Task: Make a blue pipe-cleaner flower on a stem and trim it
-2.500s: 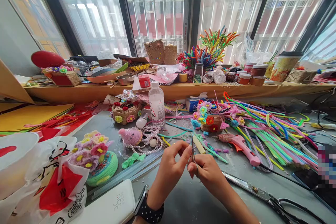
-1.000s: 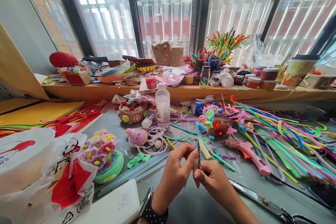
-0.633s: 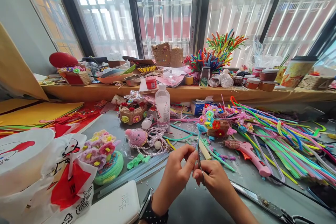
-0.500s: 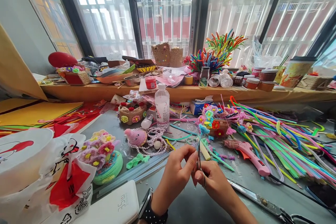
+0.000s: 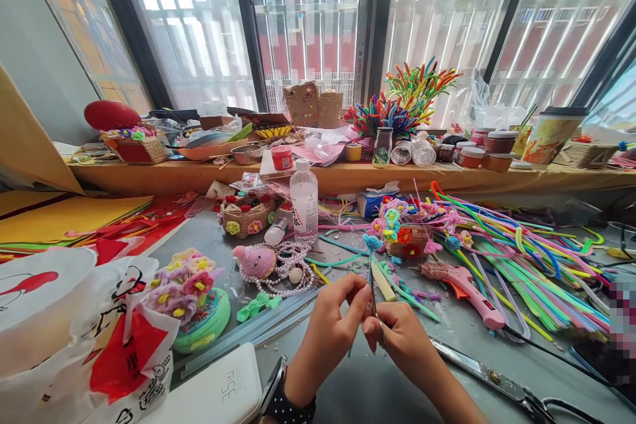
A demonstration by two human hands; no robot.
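My left hand (image 5: 332,328), with a watch on its wrist, is closed in a pinch. Between its fingertips it seems to hold a blue pipe-cleaner piece (image 5: 372,243), whose fuzzy head stands up above the hand; the lower part is mostly hidden. My right hand (image 5: 400,338) is closed around small metal scissors (image 5: 371,285), with a thumb at the handle ring and the blades pointing up and away. The two hands nearly touch. Just beyond them lies a cream-coloured stick (image 5: 383,281) among green pipe-cleaner scraps.
A pink glue gun (image 5: 470,288) and large scissors (image 5: 489,371) lie on the right, near bundled pipe cleaners (image 5: 527,291). Leftward are a white power bank (image 5: 213,387), crocheted flowers (image 5: 186,285) and a pink crocheted toy (image 5: 254,261). A bottle (image 5: 304,202) stands behind.
The blue pipe-cleaner head has shifted slightly left, and the scissor blades have turned a little with it. Both hands stay close together. The whole view has drifted slightly.
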